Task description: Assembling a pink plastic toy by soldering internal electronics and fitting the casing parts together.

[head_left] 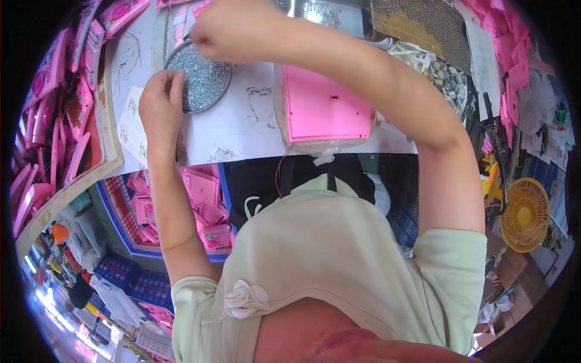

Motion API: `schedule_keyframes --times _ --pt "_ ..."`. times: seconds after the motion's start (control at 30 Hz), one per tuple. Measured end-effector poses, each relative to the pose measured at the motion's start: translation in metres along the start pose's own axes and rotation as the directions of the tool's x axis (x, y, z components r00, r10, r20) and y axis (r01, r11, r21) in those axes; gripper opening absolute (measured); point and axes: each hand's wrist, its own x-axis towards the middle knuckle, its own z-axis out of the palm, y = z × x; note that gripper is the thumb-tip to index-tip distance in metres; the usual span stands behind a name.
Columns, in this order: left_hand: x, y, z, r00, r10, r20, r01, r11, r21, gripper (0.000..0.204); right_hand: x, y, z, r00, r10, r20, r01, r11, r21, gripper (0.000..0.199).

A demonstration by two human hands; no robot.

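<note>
A round metal dish (227, 91) full of small silvery screws (203, 75) sits at the left of the white table. My left hand (162, 101) is at the dish's near left rim, fingers bent and thumb drawn in against them; whatever they pinch is too small to make out. Across the far side of the dish reaches my right hand (224, 31), curled closed, its fingertips mostly hidden. A small dark tip shows beside it, and I cannot tell what it belongs to. A pink plastic panel (327, 109) lies near the table's front edge, to the right of the dish.
Pink plastic parts (57, 115) are heaped along the left side, with more in a blue-rimmed crate (130, 242) below the table. At the back right are a pile of small metal and white parts (439, 72) and brown cardboard (417, 27). A yellow fan (525, 215) stands far right.
</note>
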Motion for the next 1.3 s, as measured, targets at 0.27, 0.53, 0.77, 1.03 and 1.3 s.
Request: schedule_keyframes --times 0.27,0.53,0.77,1.03,1.3 --pt "-0.013 0.047 0.018 0.965 0.087 0.249 0.064 0.839 -0.541 0.019 -0.196 0.082 -0.059 0.861 0.494 -0.123 -0.296 0.682 0.669 0.007" --pt "0.022 0.116 0.039 0.849 0.239 0.470 -0.020 0.905 -0.424 0.019 -0.188 0.089 -0.057 0.896 0.377 -0.235 -0.299 0.904 0.306 0.016" --pt "0.038 0.129 0.035 0.765 0.422 0.487 -0.354 0.906 -0.230 0.023 -0.172 0.101 -0.061 0.933 0.314 -0.175 -0.296 0.947 0.121 0.011" --pt "0.057 0.140 0.032 0.662 0.402 0.632 -0.420 0.898 -0.131 0.023 -0.169 0.105 -0.064 0.960 0.247 -0.131 -0.237 0.967 0.091 0.012" --pt "0.059 0.134 0.033 0.659 0.353 0.664 -0.285 0.934 -0.214 0.024 -0.152 0.107 -0.080 0.968 0.225 -0.109 -0.221 0.974 0.049 0.015"
